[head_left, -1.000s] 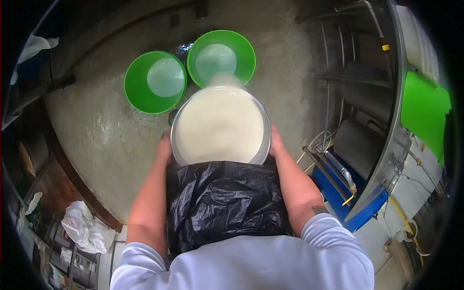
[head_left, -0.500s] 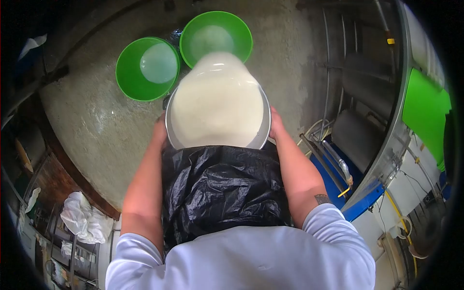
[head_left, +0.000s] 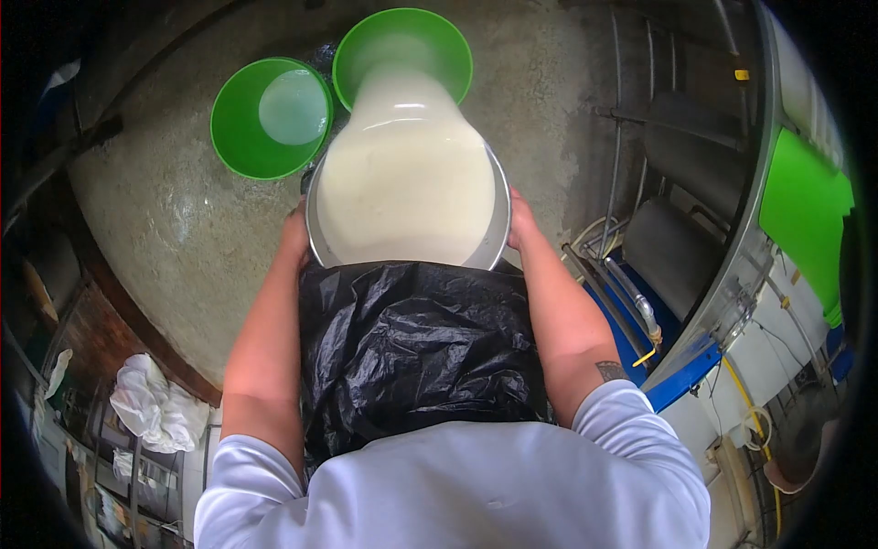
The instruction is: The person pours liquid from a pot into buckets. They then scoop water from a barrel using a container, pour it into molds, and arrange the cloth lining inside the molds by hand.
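Observation:
Between my two hands is a wide metal pot (head_left: pixel 500 220) tilted away from me, full of creamy white liquid (head_left: pixel 402 197). The liquid runs over the far lip in a broad stream into a green bucket (head_left: pixel 457 46) on the floor. My left hand (head_left: pixel 294 231) is closed on the pot's left side; my right hand (head_left: pixel 521 220) grips the right side. The fingers of both are partly hidden by the pot. Its near rim rests against a black plastic apron (head_left: pixel 412 348) on my front.
A second green bucket (head_left: pixel 238 137) with some whitish liquid stands on the wet concrete floor (head_left: pixel 174 238) to the left. Dark rollers (head_left: pixel 677 247) and metal pipes are at the right, by a blue frame (head_left: pixel 681 377). White plastic bags (head_left: pixel 160 407) lie at lower left.
The stream over the lip reaches farther into the far green bucket. The buckets and pot appear slightly higher in view. Both hands keep their hold.

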A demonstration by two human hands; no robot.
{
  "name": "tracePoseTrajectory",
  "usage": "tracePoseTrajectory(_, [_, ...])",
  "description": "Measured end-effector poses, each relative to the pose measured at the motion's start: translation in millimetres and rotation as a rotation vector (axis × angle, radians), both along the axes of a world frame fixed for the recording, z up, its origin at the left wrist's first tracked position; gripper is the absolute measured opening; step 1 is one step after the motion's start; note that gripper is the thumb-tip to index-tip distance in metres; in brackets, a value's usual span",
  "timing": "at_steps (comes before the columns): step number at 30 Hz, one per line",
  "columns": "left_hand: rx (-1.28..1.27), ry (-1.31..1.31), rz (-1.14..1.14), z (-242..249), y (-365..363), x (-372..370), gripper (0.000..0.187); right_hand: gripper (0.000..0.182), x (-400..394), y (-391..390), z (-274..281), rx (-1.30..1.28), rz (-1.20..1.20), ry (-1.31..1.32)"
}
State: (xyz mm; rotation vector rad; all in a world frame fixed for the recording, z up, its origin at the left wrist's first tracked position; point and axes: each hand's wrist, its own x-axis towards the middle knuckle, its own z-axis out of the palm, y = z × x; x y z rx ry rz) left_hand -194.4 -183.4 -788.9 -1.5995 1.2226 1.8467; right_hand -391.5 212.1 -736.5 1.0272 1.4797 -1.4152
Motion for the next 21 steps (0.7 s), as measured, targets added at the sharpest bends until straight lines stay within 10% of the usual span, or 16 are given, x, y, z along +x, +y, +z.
tracePoseTrajectory(21, [0.036,-0.033,0.025,0.6,5.6,-9.8,0.062,0.046,-6.7,4.6,-4.6,0.021,0.033,-0.045])
